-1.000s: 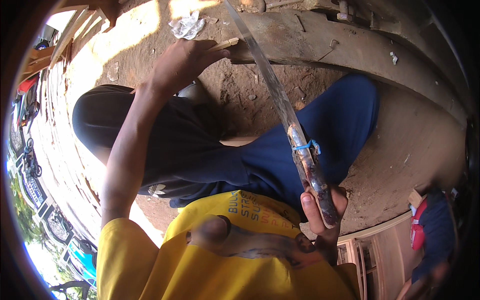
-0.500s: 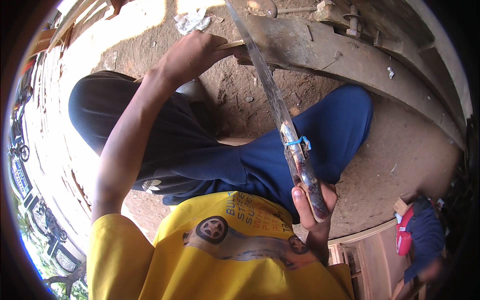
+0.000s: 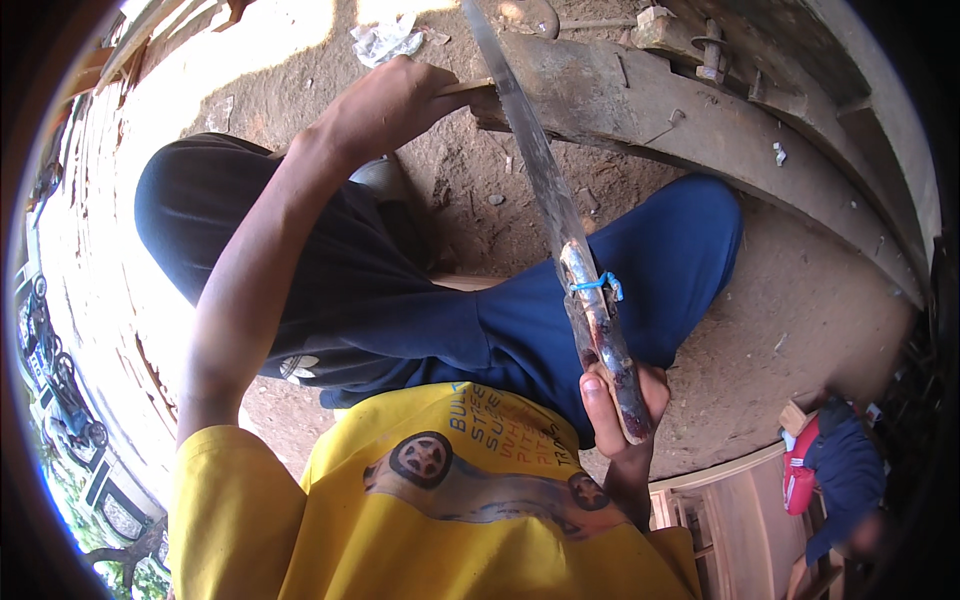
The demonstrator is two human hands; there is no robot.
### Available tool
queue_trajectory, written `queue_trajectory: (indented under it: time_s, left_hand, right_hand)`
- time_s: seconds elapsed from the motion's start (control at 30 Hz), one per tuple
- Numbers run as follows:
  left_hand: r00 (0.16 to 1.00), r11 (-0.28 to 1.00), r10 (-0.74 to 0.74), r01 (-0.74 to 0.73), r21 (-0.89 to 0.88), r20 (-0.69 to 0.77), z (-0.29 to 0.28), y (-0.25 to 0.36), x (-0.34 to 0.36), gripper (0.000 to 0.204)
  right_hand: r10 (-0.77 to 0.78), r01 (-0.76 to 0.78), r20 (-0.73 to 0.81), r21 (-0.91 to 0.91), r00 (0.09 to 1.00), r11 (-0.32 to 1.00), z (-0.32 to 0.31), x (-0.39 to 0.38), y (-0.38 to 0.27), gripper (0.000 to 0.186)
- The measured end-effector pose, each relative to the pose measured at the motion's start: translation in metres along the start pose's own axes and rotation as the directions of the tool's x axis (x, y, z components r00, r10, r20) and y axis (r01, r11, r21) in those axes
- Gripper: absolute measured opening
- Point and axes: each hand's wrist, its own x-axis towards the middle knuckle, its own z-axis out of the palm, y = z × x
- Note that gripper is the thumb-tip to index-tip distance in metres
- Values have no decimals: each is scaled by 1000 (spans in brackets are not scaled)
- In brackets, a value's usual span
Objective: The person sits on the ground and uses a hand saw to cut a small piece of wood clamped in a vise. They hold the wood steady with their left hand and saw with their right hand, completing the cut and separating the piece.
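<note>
My right hand [image 3: 605, 410], near my lap, is closed around the worn handle of a handsaw [image 3: 535, 150]. Blue cord is tied round the handle where it meets the blade. The long blade points away from me, over my blue trousers. Farther out on the left, my left hand [image 3: 395, 100] grips a thin strip of wood [image 3: 466, 88]. The strip's end reaches the blade at the near end of a wooden beam [image 3: 640, 110]. Whether the teeth touch the strip cannot be made out. My left fingers are partly hidden behind the hand.
Metal bolts [image 3: 712, 50] and wood blocks sit along the beam at the far right. Crumpled plastic [image 3: 385, 40] lies on the dirt ground ahead. At the lower right are a wooden frame [image 3: 735, 510] and a person in dark clothing [image 3: 845, 470]. Parked motorbikes [image 3: 65, 390] stand at the far left.
The view has shifted slightly. The saw blade's far end sits a little more to the right; both hands keep their grips.
</note>
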Motion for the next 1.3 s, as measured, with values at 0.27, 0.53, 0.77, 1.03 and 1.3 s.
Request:
queue_trajectory:
  time_s: [0.27,0.53,0.77,1.03,1.3]
  left_hand:
    - [999,1000,-19,19,-12,36,-2,3,2,24]
    - [998,999,44,-44,12,35,0,-3,3,21]
    - [999,997,40,-38,61,-32,1,4,1,22]
    - [991,993,60,-71,92,116,12,-4,18,19]
    - [981,997,-59,66,-33,183,-2,-12,15,39]
  right_hand:
    - [108,-108,3,130,994,986,5,-1,5,7]
    - [157,-158,14,108,987,982,5,-8,2,11]
    - [89,-89,11,92,996,992,3,-2,0,8]
    - [219,-221,60,39,974,974,0,7,-27,12]
    - [187,-192,65,99,980,976,9,2,-10,6]
